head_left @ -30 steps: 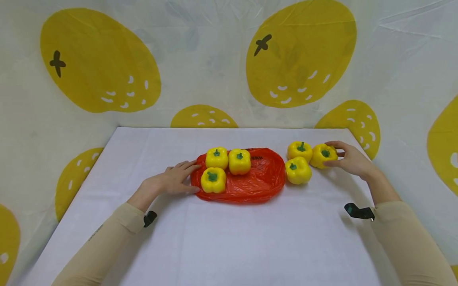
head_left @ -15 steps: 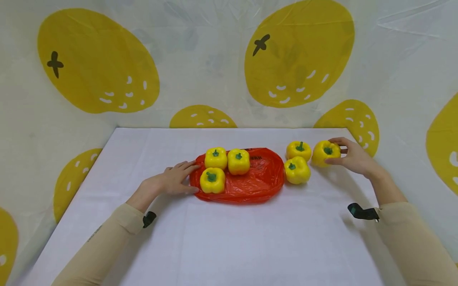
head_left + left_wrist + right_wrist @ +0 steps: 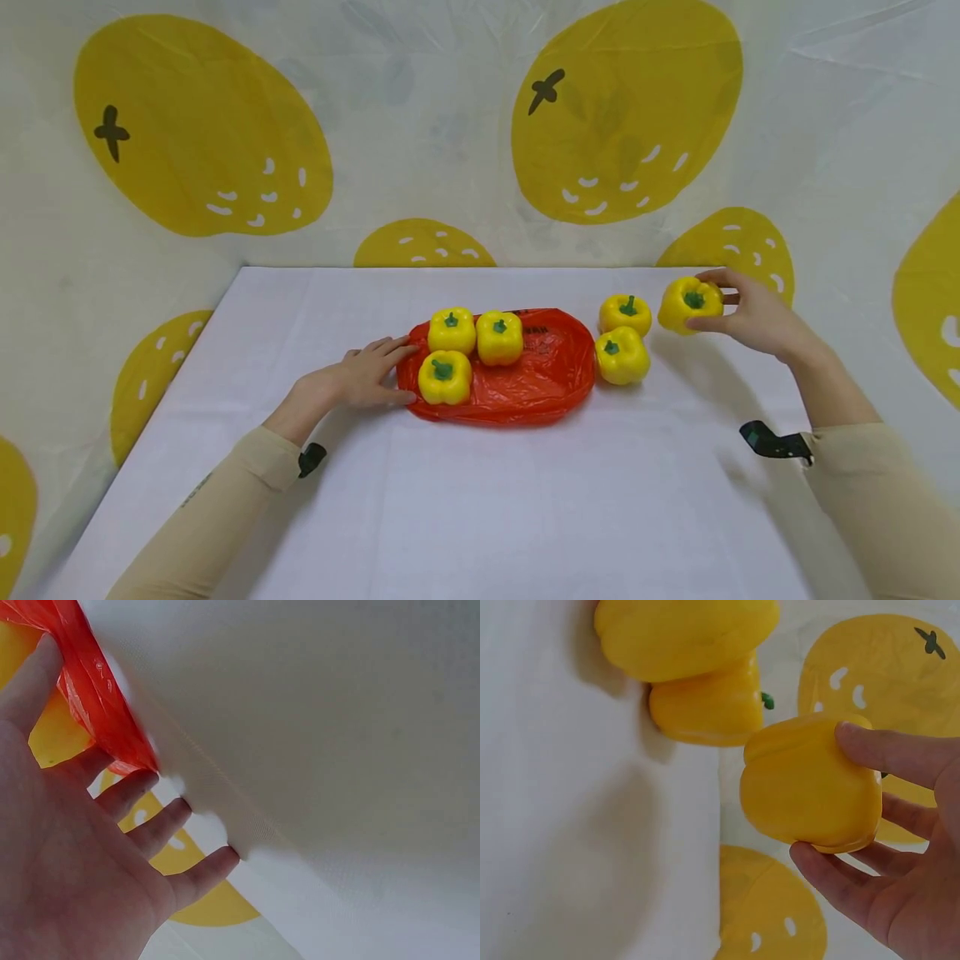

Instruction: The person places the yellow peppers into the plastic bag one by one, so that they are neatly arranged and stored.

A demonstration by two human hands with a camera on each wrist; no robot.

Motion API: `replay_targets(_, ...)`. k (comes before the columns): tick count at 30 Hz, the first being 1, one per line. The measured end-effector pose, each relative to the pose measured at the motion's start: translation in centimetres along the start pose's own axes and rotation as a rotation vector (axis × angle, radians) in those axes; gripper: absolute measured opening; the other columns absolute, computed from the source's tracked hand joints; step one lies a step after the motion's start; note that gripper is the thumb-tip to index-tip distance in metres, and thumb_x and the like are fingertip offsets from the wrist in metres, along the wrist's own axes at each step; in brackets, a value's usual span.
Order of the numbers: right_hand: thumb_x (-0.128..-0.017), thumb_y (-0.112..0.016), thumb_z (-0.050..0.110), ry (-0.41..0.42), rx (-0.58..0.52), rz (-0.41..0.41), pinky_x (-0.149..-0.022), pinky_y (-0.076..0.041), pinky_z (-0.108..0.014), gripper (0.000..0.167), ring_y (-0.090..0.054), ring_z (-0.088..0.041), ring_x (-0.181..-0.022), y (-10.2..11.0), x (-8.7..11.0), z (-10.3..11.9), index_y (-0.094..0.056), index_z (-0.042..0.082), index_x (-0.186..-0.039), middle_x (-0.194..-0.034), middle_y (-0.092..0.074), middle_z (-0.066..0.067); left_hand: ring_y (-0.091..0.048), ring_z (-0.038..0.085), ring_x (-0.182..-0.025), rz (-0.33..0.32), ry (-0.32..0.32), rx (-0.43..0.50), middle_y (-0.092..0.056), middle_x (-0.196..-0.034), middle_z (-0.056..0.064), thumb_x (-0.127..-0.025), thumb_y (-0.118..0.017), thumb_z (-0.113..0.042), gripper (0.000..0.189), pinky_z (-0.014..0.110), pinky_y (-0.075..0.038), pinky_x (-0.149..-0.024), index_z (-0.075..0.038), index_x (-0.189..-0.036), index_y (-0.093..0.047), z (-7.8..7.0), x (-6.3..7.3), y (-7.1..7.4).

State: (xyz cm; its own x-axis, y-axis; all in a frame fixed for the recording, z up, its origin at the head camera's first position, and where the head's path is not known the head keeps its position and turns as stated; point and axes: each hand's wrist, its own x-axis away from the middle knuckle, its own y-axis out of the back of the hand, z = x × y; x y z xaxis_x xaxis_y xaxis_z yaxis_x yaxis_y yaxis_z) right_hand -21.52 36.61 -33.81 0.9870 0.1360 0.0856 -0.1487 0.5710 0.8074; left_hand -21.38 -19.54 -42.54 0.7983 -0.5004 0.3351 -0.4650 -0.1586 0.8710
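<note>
One pepper (image 3: pixel 684 307) off the tabletop (image 3: pixel 525 517).
Grips it in the right hand (image 3: pixel 761 318); touches the red bag (image 3: pixel 543 379) with the left hand (image 3: pixel 367 377), loosely spread.

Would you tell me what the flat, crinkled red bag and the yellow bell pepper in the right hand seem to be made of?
Flat, crinkled red bag: likely thin, glossy plastic film, from its fine wrinkles and glints.
Blocky yellow bell pepper in the right hand: smooth, glossy, perhaps moulded plastic or foam, given its even colour.
</note>
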Motion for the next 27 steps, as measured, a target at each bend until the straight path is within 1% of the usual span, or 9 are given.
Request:
replay_targets(9, -0.091, -0.079, 0.042, 0.021, 0.006, -0.065, -0.096, -0.046, -0.069, 0.085, -0.042, -0.053, -0.130, 0.6, 0.4, 2.5, -0.038, -0.001, -0.152, -0.149, -0.042, -0.028, -0.016, 0.041, -0.152, -0.006, -0.002, 0.005, -0.022, -0.168, 0.016, -0.091, -0.070, -0.055, 0.091, 0.073, -0.018, -0.114, -0.015, -0.163, -0.030, 0.2, 0.0, -0.1)
replay_targets(18, -0.089, -0.079, 0.049, 0.029, 0.042, -0.098, -0.093, -0.047, -0.069, 0.087, -0.045, -0.053, -0.130, 0.5, 1.0, 5.1, -0.042, 0.002, -0.151, -0.148, -0.046, -0.027, -0.016, 0.041, -0.153, 0.003, 0.004, 0.005, -0.021, -0.168, 0.016, -0.091, -0.069, -0.056, 0.092, 0.073, -0.017, -0.114, -0.015, -0.163, -0.029, 0.0, 0.0, 0.1)
replay_targets(27, -0.088, -0.080, 0.047, 0.069, 0.018, -0.082, -0.095, -0.049, -0.067, 0.083, -0.044, -0.051, -0.132, -0.1, 1.3, 7.4, -0.044, 0.006, -0.151, -0.150, -0.046, -0.022, -0.015, 0.040, -0.153, 0.003, 0.002, 0.006, -0.021, -0.169, 0.014, -0.092, -0.069, -0.056, 0.091, 0.073, -0.018, -0.115, -0.017, -0.163, -0.029, 0.2, -0.1, 0.0)
